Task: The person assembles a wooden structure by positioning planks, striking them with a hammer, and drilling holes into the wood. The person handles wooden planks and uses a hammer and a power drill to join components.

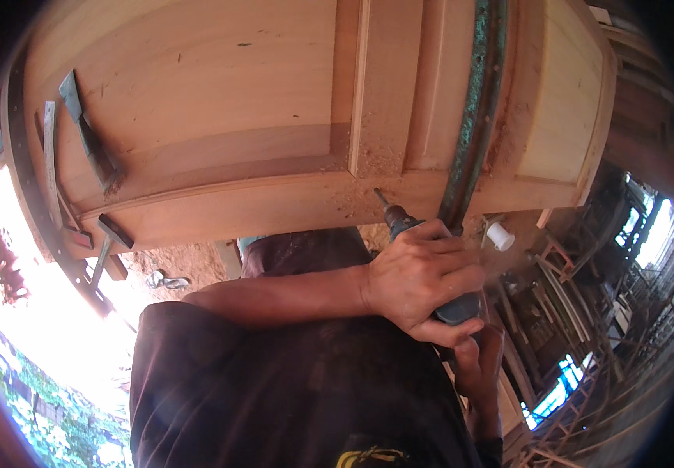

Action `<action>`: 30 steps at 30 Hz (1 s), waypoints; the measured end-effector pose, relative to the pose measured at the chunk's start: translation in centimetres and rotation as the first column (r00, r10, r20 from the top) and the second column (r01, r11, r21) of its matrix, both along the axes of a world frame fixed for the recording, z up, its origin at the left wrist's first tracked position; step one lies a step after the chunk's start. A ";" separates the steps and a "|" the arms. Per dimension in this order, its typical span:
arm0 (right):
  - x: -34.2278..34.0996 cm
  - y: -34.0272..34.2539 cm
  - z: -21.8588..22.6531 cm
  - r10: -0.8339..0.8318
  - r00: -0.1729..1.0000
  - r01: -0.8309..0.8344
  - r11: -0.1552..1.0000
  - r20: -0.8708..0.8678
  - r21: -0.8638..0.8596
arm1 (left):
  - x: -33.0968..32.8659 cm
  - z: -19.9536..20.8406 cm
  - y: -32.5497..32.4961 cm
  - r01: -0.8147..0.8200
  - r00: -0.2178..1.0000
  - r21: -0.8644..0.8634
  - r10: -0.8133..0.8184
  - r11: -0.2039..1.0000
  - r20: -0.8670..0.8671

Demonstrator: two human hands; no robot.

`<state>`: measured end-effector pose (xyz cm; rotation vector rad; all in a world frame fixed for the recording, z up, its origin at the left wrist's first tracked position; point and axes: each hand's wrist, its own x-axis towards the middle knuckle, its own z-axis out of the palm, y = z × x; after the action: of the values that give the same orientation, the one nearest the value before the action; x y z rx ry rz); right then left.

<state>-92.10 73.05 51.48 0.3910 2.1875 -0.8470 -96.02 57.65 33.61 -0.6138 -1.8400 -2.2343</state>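
Note:
My left hand [424, 282] lies closed over the top of a dark power drill [458, 310], its forearm crossing in front of my body. Below it, my right hand [479, 360] is wrapped at the drill's rear and handle end, mostly hidden behind the left hand. The thin drill bit [381, 197] points up and left, over the near edge of a wooden panelled door [251, 204]. I cannot tell whether the bit touches the wood. Wood shavings lie around that spot.
A green-stained metal bar [473, 101] runs across the door, just right of the drill. At the left lie a hammer [107, 243], a flat-bladed tool [87, 132] and a metal ruler [51, 148]. A white cylindrical object [500, 236] sits beyond the door's edge; stacked timber [555, 300] stands right.

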 end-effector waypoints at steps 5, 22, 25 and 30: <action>-0.3 -0.6 -0.2 0.022 0.998 -0.022 1.000 -0.050 0.015 | 0.1 -0.1 0.1 0.002 1.000 -0.009 -0.002 1.000 0.011; -1.0 -0.8 -6.4 0.009 0.993 -0.011 1.000 -0.115 -0.014 | -0.2 -5.5 -0.4 0.049 0.999 -0.120 -0.047 0.992 0.026; -0.9 -1.3 -6.2 0.024 0.995 -0.023 1.000 -0.093 0.014 | -0.2 -5.2 -0.7 0.060 0.997 -0.094 -0.055 0.994 0.050; 1.0 -0.4 -2.2 -0.212 0.977 0.212 0.977 -0.026 0.011 | -0.5 -1.5 0.8 -0.052 0.998 0.007 0.051 0.999 0.024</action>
<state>-91.06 72.67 49.26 0.6330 2.2021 -0.9555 -96.50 58.42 32.13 -0.5348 -1.8356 -2.2242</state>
